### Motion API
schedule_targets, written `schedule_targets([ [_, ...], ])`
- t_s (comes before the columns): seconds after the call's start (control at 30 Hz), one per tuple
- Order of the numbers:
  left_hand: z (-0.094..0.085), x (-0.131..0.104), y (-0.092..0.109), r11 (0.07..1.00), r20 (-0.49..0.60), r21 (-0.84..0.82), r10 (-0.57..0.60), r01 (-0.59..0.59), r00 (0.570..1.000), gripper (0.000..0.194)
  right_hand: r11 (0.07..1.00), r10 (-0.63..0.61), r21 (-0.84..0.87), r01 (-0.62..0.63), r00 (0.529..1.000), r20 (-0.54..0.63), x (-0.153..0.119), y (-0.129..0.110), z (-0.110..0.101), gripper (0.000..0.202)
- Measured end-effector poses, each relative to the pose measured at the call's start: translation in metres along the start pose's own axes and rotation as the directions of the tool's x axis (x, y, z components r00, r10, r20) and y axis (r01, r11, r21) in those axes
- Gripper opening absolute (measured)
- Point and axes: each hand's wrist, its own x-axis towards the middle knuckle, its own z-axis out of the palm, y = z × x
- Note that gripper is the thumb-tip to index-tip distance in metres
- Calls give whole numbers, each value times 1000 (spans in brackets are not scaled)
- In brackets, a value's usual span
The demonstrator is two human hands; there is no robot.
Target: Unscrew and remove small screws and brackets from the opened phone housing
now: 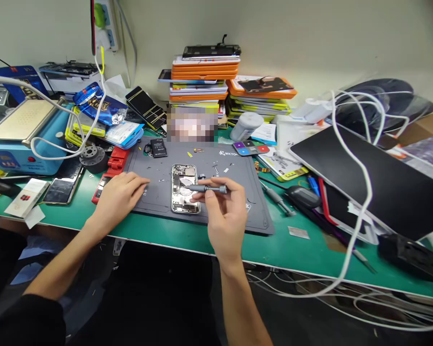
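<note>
On the grey work mat (155, 192) lies an opened phone (186, 204) with its inner parts bare. My right hand (225, 211) grips a grey precision screwdriver (214, 189), held almost level. Its thin tip points left over the phone; whether it touches a part I cannot tell. Resting on the mat's left edge, my left hand (120, 194) holds nothing, its fingers loosely stretched out, apart from the phone. A black phone battery (159, 148) lies behind on the mat. Small metal pieces (216, 170) are scattered right of the phone.
Stacked phone trays (204, 72) stand along the wall. At left are a blue heating machine (25, 154) and a red clamp (117, 161). Another screwdriver (277, 198), a large black panel (375, 178) and a looping white cable (364, 192) lie at right.
</note>
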Motion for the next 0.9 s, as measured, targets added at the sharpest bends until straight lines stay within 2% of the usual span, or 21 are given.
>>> schedule_targets([
  [0.1, 4, 17, -6, 995, 105, 68, 62, -69, 993, 30, 999, -11, -42, 12, 1000, 19, 8, 0, -1, 18],
  [0.2, 4, 27, -5, 981, 148, 130, 127, -147, 981, 28, 1000, -9, -29, 8, 999, -44, 10, 4, -7, 22],
  [0.3, 5, 33, 0, 957, 137, 201, 183, -209, 973, 26, 1000, -3, -28, 0, 992, -125, 7, 8, -9, 26],
  [0.43, 9, 39, 5, 936, 126, 237, 238, -262, 963, 25, 995, -77, -83, 61, 976, -204, 3, 9, -9, 25],
  [0.63, 14, 44, 9, 927, 131, 276, 224, -253, 966, 29, 992, -98, -94, 82, 980, -175, -1, 8, -9, 26],
  [0.73, 12, 41, 13, 963, 107, 181, 180, -198, 978, 28, 991, -109, -96, 95, 983, -147, -3, 9, -9, 28],
  [0.83, 8, 30, 16, 990, 102, -87, 123, -114, 987, 21, 989, -111, -117, 95, 983, -143, -5, 10, -9, 29],
  [0.9, 7, 22, 17, 979, 122, -190, 99, -75, 988, 19, 988, -107, -131, 88, 984, -146, -6, 10, -9, 29],
])
